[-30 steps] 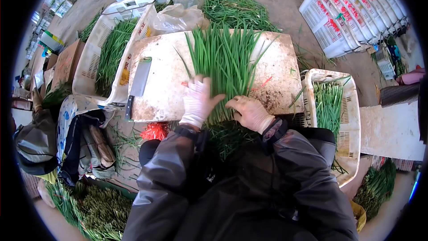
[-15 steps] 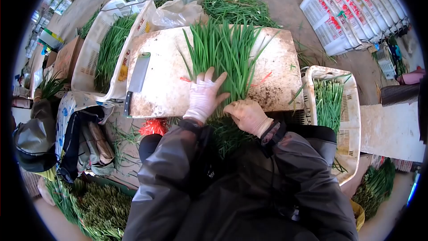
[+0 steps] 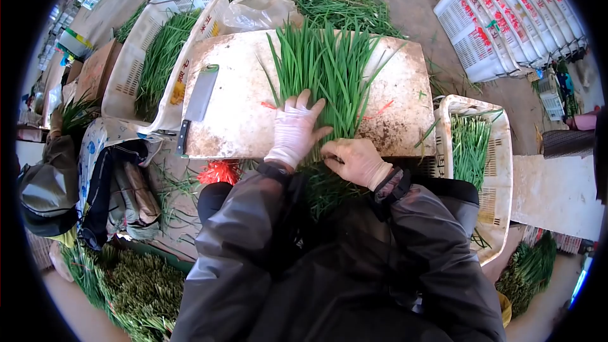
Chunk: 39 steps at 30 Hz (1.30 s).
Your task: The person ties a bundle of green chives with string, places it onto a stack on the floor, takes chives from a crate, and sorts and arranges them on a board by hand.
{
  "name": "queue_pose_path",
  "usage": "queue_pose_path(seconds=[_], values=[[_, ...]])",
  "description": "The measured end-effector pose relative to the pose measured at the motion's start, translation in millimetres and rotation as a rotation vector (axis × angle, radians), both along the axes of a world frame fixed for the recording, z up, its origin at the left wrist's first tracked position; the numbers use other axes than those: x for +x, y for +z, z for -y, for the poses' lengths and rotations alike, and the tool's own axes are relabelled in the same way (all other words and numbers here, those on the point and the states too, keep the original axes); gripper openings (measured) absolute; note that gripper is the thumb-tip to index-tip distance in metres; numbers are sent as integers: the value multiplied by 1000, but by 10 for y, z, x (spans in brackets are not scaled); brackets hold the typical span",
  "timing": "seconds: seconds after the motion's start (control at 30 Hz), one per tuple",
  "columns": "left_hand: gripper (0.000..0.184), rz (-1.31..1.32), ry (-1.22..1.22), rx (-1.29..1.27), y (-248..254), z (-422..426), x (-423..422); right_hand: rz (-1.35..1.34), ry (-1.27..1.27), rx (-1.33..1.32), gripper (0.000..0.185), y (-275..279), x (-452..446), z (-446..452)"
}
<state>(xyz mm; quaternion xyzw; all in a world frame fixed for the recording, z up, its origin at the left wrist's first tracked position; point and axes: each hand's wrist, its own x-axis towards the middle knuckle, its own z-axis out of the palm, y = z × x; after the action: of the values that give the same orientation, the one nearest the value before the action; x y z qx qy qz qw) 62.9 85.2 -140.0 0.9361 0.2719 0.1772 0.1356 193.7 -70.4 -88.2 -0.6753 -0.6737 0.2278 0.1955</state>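
Note:
A fan of garlic chives [image 3: 326, 73] lies on the whitish, stained board [image 3: 237, 88], leaf tips pointing away from me. My left hand [image 3: 294, 130], in a thin pale glove, rests on the left part of the bunch with its fingers spread. At the near end of the stalks, my right hand [image 3: 356, 161], also gloved, has its fingers curled in a pinch against the bunch. Its fingertips are partly hidden. Red ties [image 3: 380, 111] show on the board at both sides of the chives. A cleaver [image 3: 201, 98] with a dark handle lies at the board's left edge.
White crates holding greens stand left [image 3: 117, 82] and right [image 3: 503, 202] of the board. A red bundle of ties [image 3: 218, 171] hangs below its near edge. Stacked crates [image 3: 506, 19] stand back right; loose greens [image 3: 342, 3] lie behind. Another person [image 3: 50, 180] is at left.
My view has shifted slightly, so the board appears a little higher and further right. My left hand stays spread on the chives; my right hand stays pinched at their near end.

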Motion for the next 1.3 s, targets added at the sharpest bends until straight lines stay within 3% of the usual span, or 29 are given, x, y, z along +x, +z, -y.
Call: queue_pose_path(seconds=[0.1,0.2,0.23,0.33,0.57,0.8,0.87,0.93,1.1,1.2,1.3], values=[[73,0,2,-11,-10,-8,11,-6,-7,89,18,-26,-123,-23],[73,-2,18,-38,-1,-15,7,-13,175,-113,21,-131,-126,-7],[73,-2,25,-49,7,-12,9,-30,263,-410,28,-60,-113,-22],[73,-17,45,-77,36,0,22,51,297,-595,35,90,-191,49],[76,37,83,-84,150,94,11,80,297,-570,42,212,-181,150],[68,134,159,-53,334,230,-71,1,56,-96,28,322,-186,317],[46,177,143,-33,356,285,-83,-15,-61,56,26,460,-134,393],[39,91,92,-113,361,327,-102,-12,-138,294,21,610,-35,512],[50,150,-74,59,174,514,-10,-54,-378,641,20,1043,331,1092],[56,51,-129,79,9,561,49,-145,-633,632,18,1443,463,1756],[55,25,-137,129,76,613,116,-273,-950,640,16,1393,686,2498]])
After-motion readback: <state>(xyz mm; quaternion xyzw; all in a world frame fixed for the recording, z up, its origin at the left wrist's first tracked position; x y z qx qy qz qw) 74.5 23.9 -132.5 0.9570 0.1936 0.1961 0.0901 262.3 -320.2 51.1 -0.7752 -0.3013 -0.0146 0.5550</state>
